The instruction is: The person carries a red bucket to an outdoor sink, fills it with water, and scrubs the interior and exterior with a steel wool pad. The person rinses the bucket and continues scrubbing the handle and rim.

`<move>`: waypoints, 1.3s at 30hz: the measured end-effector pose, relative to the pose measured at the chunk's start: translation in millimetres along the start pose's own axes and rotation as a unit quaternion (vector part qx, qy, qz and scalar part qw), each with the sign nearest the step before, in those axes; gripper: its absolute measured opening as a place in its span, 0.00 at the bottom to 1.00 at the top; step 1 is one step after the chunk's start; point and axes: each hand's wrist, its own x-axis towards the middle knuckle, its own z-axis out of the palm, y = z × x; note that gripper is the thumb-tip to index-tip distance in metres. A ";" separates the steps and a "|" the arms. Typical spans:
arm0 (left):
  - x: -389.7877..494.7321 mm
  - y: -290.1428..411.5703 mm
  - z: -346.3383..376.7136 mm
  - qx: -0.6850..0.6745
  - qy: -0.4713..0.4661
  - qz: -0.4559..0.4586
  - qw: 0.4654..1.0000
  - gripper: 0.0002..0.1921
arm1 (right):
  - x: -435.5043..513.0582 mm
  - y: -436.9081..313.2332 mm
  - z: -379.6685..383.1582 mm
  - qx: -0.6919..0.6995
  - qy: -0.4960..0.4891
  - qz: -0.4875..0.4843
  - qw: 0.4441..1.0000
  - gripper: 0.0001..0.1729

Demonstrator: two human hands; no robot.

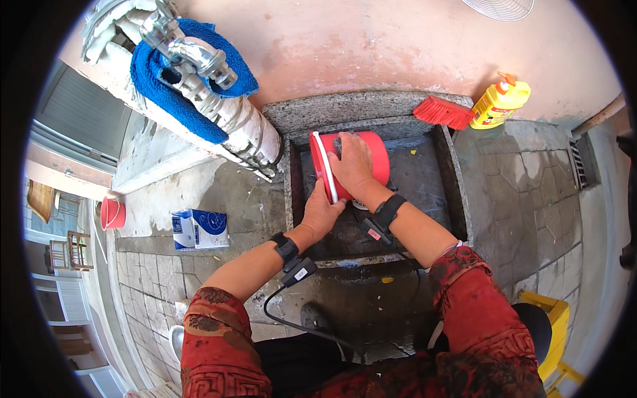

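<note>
A red plastic bucket (377, 154) lies tipped on its side within a low stone basin (455, 184). My left hand (318, 211) grips the bucket's rim near its white handle (324, 161). Pressed to the bucket's outer wall is a dark grey scouring pad (338, 145), partly covered by my right hand (353, 166), which holds it. Below the bucket, a pale round grate-like piece (359, 204) shows in part on the basin floor.
A red-bristled brush (440, 112) rests on the basin's far right corner beside a yellow pump bottle (500, 102). At the left stands a pipe (254, 129) with a metal tap (201, 54) and blue towel (189, 117). A blue-white box (201, 229) sits on the paving.
</note>
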 end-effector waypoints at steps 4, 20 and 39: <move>4.1 -13.3 -19.8 -0.182 -0.072 -0.146 0.970 0.24 | 1.6 2.6 0.9 -0.017 -0.016 0.002 1.000 0.25; 45.5 -20.5 -107.4 0.267 0.179 0.047 0.946 0.38 | 1.3 14.3 -0.6 0.007 -0.031 -0.049 0.998 0.21; 21.4 10.3 35.2 -0.159 0.041 -0.025 0.986 0.15 | 23.9 1.0 -26.5 0.114 -0.045 -0.053 0.991 0.18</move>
